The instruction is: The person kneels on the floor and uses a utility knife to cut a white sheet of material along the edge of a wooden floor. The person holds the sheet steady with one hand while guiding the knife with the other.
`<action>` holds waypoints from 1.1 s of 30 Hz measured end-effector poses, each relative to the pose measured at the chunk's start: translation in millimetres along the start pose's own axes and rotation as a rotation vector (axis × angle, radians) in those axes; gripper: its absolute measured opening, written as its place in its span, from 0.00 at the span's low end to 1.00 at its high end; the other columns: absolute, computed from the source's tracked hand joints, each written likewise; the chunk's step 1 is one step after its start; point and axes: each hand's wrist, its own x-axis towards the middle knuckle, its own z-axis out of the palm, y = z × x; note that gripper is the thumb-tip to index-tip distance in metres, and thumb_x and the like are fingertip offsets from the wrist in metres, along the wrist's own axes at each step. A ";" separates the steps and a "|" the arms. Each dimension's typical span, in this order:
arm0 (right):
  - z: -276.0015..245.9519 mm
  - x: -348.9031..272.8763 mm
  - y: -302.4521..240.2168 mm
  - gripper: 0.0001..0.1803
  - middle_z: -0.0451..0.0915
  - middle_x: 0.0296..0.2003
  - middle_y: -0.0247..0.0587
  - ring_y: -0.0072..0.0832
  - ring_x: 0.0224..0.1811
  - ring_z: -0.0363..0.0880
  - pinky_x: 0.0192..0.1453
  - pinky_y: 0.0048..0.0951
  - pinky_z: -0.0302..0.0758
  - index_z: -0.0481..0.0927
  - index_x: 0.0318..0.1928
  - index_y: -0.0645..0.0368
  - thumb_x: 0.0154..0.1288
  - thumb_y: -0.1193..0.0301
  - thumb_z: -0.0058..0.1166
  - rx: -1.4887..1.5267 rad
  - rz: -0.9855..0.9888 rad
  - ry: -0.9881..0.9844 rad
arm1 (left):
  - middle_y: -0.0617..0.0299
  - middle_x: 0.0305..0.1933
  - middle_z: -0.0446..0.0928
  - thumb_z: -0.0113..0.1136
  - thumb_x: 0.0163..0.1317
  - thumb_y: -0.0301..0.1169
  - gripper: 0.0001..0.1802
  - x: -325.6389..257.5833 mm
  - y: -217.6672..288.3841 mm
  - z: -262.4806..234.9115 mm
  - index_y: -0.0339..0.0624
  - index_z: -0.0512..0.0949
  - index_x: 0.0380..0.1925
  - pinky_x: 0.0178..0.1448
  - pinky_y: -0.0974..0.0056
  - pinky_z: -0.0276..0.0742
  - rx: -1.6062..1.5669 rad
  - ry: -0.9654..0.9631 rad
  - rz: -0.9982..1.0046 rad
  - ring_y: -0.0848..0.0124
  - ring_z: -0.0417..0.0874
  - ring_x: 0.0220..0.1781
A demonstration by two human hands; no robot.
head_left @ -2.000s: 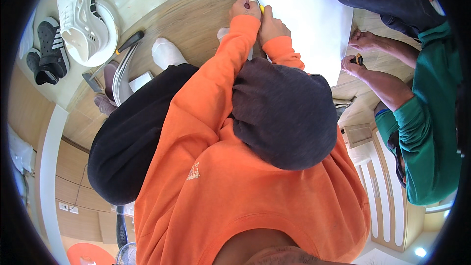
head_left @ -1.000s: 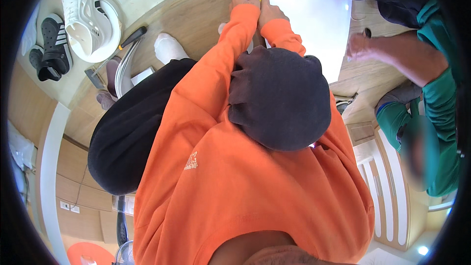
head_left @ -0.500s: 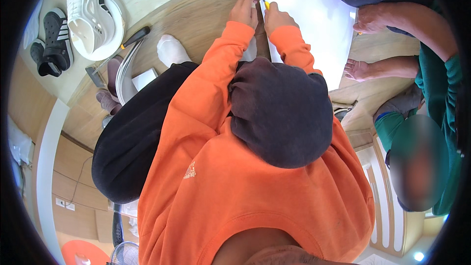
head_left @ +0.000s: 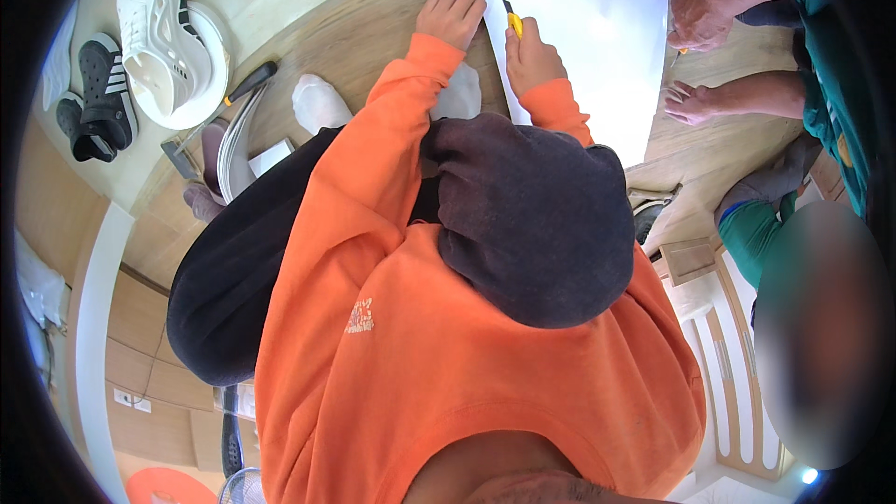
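A yellow-bodied utility knife with a dark blade (head_left: 516, 27) stands out against a broad, glossy white sheet (head_left: 588, 47), held just over or on its left part in a worker's right hand (head_left: 537, 58). The grip is closed around the knife's body, blade pointing away from the worker; whether the tip meets the surface cannot be told. The left hand (head_left: 452, 19), knuckles up and fingers bent, is just beside the sheet's left edge — whether it pinches anything cannot be seen.

The worker, in an orange long-sleeved sweatshirt (head_left: 485, 355) and dark trousers (head_left: 243, 280), sits bent-kneed on a wood-patterned floor (head_left: 364, 51), feet in white socks (head_left: 319, 105). Across the sheet, a co-worker in a green top (head_left: 831, 117) has one hand (head_left: 702, 14) near its right edge and the other (head_left: 693, 103) lower down, also near that edge.

To the worker's left lies a tool with a black-and-orange handle (head_left: 250, 82), next to a curved bundle of pale strips (head_left: 241, 149) and a small white rectangular piece (head_left: 271, 157). Farther out are brown shoes (head_left: 213, 154), a white perforated shoe (head_left: 161, 42) on a round white disc (head_left: 217, 51) — and black clogs with white stripes (head_left: 101, 84).
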 end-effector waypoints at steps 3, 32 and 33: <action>-0.2 1.6 -2.7 0.14 0.77 0.22 0.57 0.57 0.27 0.77 0.31 0.53 0.71 0.63 0.41 0.57 0.67 0.59 0.37 0.025 -0.016 -0.002 | 0.69 0.33 0.73 0.52 0.48 0.27 0.11 0.7 -5.3 0.0 0.45 0.75 0.35 0.34 0.65 0.70 0.027 -0.024 0.072 0.71 0.75 0.35; 3.5 8.2 7.7 0.14 0.78 0.22 0.56 0.56 0.27 0.77 0.31 0.52 0.71 0.63 0.41 0.55 0.67 0.58 0.37 -0.021 -0.035 0.080 | 0.54 0.28 0.79 0.57 0.52 0.27 0.06 20.7 6.7 19.4 0.38 0.77 0.30 0.37 0.58 0.75 -0.339 -0.215 -0.553 0.57 0.79 0.30; 3.5 7.6 8.6 0.14 0.78 0.22 0.56 0.56 0.26 0.77 0.31 0.52 0.71 0.63 0.41 0.56 0.67 0.58 0.37 -0.010 -0.041 0.083 | 0.55 0.29 0.78 0.56 0.52 0.26 0.05 21.4 10.8 17.7 0.38 0.76 0.29 0.38 0.58 0.74 -0.280 -0.191 -0.508 0.57 0.78 0.31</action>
